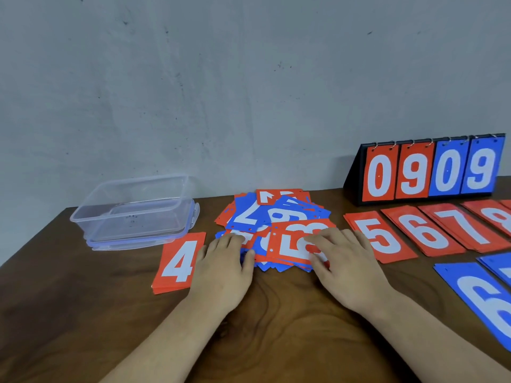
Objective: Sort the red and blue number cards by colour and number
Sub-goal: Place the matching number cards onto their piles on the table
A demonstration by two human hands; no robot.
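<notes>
A mixed heap of red and blue number cards [272,217] lies in the middle of the wooden table. My left hand [225,265] rests flat on the heap's near left edge. My right hand [347,261] lies with straight fingers on a red card [290,239] on top of the heap, partly covering its white digit. A red 4 card [179,261] lies left of my left hand. Red piles showing 5 [380,236], 6 [424,233], 7 [463,226] and 8 [495,217] form a row at the right. A blue 6 card [482,295] lies at the near right.
A clear plastic box [132,208] sits on its lid at the back left. A black flip scoreboard [425,170] showing 0 9 0 9 stands against the wall at the back right. More blue cards [497,265] run off the right edge.
</notes>
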